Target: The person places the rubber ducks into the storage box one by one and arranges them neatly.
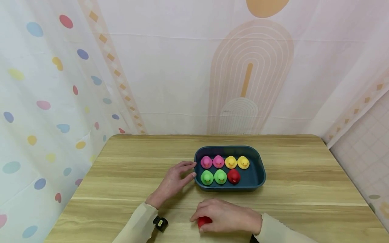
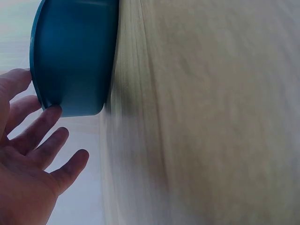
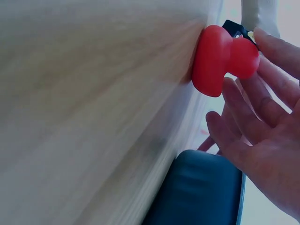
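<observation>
My left hand (image 1: 173, 180) touches the left end of a dark blue tray (image 1: 259, 179) with its fingertips, fingers fairly straight. The left wrist view shows this hand (image 2: 28, 154) against the tray's outer wall (image 2: 75, 56). In front of the tray my right hand (image 1: 226, 216) curls its thumb and fingers round a red rubber duck (image 1: 204, 221), partly hidden under the hand. Seen from the right wrist, that red duck (image 3: 213, 61) rests on the table, its head between thumb and fingers. Inside the tray sit pink ducks (image 1: 212, 162), yellow ducks (image 1: 237, 162), green ducks (image 1: 214, 177) and another red duck (image 1: 233, 176).
Everything stands on a wooden table (image 1: 136, 168). Behind it hangs a patterned curtain (image 1: 170, 84), which also runs along the left side. The ducks are in two rows, and bare tray floor (image 1: 252, 177) shows at the right end.
</observation>
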`<act>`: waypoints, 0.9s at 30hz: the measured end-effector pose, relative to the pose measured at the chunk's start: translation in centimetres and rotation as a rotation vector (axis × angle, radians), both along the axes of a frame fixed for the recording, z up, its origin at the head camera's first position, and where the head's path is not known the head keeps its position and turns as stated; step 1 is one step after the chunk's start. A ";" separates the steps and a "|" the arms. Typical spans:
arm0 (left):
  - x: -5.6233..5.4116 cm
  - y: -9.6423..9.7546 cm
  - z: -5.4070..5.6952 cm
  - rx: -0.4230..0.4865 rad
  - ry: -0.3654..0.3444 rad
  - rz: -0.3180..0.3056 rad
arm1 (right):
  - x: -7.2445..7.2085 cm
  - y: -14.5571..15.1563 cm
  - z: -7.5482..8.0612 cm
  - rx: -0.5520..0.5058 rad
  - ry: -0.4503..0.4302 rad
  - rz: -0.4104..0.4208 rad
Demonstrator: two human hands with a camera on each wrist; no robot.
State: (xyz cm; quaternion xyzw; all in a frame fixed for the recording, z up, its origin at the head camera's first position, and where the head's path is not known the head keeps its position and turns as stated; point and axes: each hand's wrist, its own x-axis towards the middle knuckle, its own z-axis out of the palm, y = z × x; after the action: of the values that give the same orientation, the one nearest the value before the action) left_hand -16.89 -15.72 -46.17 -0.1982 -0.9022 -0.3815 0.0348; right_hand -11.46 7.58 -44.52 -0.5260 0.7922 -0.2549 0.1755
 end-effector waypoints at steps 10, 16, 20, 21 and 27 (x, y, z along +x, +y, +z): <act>0.0 -0.1 0.0 -0.002 -0.013 0.003 | 0.1 2.2 0.1 0.015 -0.039 -0.150; 0.0 -0.1 0.0 0.012 -0.011 0.002 | -0.2 3.0 0.0 -0.010 -0.047 -0.190; 0.0 -0.1 0.0 0.008 -0.017 0.004 | -0.3 3.3 -0.2 -0.020 -0.099 -0.201; 0.0 -0.1 -0.1 0.006 -0.019 0.005 | -0.3 3.4 -0.2 -0.029 -0.120 -0.204; 0.0 0.0 -0.1 0.005 -0.021 0.005 | -0.2 3.6 -0.2 -0.092 -0.239 -0.264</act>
State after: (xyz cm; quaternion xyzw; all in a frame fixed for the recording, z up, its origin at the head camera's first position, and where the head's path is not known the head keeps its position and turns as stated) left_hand -16.93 -15.73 -46.30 -0.1919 -0.9020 -0.3858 0.0269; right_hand -11.63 11.13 -44.76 -0.3908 0.8153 -0.3725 0.2090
